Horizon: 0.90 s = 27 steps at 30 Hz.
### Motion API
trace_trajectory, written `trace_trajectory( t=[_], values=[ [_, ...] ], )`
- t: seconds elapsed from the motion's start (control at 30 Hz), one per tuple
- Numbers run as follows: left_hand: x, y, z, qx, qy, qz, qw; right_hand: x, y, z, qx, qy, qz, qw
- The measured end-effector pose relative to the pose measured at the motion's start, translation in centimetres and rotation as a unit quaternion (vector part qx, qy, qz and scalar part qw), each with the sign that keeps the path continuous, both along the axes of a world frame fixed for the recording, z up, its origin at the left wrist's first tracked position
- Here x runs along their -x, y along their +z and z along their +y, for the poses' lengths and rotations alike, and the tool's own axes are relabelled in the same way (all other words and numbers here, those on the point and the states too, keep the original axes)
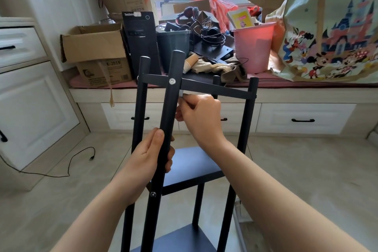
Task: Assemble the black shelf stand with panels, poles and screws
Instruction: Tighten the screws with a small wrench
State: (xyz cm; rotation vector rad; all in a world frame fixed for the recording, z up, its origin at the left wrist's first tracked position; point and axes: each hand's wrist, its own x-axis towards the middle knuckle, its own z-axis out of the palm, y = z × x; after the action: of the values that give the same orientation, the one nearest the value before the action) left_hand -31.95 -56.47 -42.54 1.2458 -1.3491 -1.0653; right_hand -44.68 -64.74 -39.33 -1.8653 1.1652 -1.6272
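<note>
On the tiled floor [296, 170] right in front of the window seat [306, 86] stands the black shelf stand [196, 86]: four poles, three panels in view and two silver screws showing on the near pole [167, 112]. The left hand [152, 155] is wrapped around that pole at mid-height. The right hand [199, 114] pinches a small metal tool [181, 93], probably a hex key, just under the top panel. Behind sit two cardboard boxes, one pink bin [253, 47], a black computer tower [141, 45] and a cartoon bag [331, 30].
</note>
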Motion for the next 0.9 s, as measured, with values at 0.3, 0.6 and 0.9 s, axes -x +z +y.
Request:
trace_trajectory(
  t=[0.3, 0.6, 0.9],
  values=[
    [-0.2, 0.1, -0.3, -0.009, -0.011, 0.007, 1.0, -2.6, -1.3, -1.2, 0.08, -0.064, -0.052, 0.993],
    [-0.5, 0.1, -0.5, -0.01, -0.004, 0.001, 1.0, -2.9, -1.7, -1.5, 0.085, -0.062, -0.04, 0.994],
    [-1.1, -0.1, -0.6, -0.003, 0.001, -0.005, 1.0, -0.9, -2.3, -1.3, 0.016, -0.018, 0.001, 1.0]
  ],
)
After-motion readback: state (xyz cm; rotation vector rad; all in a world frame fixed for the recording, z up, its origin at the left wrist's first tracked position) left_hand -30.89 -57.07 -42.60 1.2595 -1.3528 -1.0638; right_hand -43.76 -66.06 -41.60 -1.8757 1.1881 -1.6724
